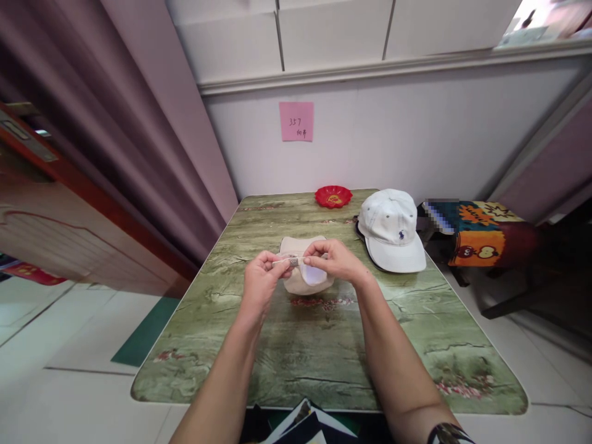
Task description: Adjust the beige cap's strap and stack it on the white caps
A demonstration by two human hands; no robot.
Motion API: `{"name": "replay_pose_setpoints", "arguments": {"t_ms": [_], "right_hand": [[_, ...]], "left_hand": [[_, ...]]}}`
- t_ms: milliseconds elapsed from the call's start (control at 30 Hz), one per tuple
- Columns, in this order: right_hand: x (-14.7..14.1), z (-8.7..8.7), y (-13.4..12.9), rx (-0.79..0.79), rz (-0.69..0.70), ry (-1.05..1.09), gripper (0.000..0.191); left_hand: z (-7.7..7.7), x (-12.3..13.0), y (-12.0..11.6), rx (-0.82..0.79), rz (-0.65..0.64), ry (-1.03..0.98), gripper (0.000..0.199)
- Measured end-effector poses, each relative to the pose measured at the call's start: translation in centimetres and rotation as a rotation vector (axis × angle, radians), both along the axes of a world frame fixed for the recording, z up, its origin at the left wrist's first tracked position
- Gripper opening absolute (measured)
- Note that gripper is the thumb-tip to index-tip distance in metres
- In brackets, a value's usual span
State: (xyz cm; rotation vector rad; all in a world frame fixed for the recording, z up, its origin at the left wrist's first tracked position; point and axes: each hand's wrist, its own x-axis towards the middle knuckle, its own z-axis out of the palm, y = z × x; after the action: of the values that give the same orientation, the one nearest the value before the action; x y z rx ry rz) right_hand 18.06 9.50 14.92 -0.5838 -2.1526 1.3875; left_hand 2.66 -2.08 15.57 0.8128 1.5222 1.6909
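A beige cap [303,286] rests on the table in front of me, its back towards me. My left hand [263,274] pinches one side of the cap's thin back strap, next to a small metal buckle [293,262]. From the other side, my right hand [337,260] is closed with thumb and forefinger on the strap close to the buckle. Whether the strap runs through the buckle is too small to tell. Both hands partly cover the cap.
To the right, a white cap [391,225] with a navy emblem sits over a dark cap, of which only an edge shows. A red scalloped dish [333,197] stands at the back of the green wood-patterned table [319,357]. A stool with a colourful cover [481,237] is beyond the right edge.
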Motion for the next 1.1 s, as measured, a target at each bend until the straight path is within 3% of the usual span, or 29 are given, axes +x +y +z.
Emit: {"name": "replay_pose_setpoints", "arguments": {"t_ms": [1100], "right_hand": [[-0.57, -0.30, -0.29, 0.045, 0.003, -0.045, 0.017]], "left_hand": [[-1.00, -0.26, 0.14, -0.048, -0.043, 0.027, 0.029]]}}
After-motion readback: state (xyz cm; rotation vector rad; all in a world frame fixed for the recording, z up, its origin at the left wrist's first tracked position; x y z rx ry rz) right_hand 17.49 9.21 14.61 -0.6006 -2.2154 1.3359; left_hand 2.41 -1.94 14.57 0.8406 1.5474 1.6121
